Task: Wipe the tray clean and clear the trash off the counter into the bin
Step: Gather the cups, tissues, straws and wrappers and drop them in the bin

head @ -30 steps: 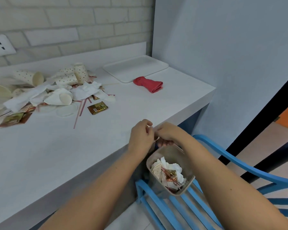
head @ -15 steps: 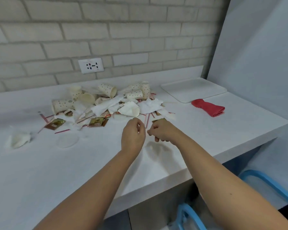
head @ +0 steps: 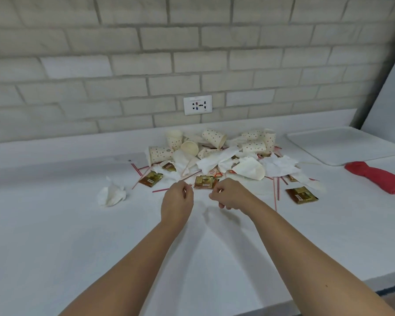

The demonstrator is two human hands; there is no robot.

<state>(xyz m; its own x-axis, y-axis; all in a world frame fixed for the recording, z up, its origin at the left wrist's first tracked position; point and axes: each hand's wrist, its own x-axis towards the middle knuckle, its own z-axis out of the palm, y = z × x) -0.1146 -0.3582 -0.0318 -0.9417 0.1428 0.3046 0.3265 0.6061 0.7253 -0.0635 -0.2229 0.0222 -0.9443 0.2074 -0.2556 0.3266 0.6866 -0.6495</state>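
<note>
The person's 2 bare arms reached out over the white counter point(head: 55, 224). The left hand point(head: 177, 201) and the right hand point(head: 229, 195) hung close together just above it, not touching each other. Both hands had their fingers curled in, and I saw nothing held in either one.

Just past the hands lay a gold-brown packet point(head: 204, 181), at the near edge of the pile of trash point(head: 214, 160). The pile sat in the middle of the counter, close to the brick wall point(head: 123, 65) and below a wall socket point(head: 197, 105). In it were dotted paper cups point(head: 160, 153), most of them on their sides, white napkins point(head: 281, 166), thin red straws point(head: 278, 189) and more packets. 1 crumpled tissue point(head: 112, 195) lay by itself to the left of the pile.

The white tray point(head: 342, 147) sat flat at the back right of the counter. A red cloth point(head: 379, 179) lay bunched up on the counter, just beside the tray's front edge.
</note>
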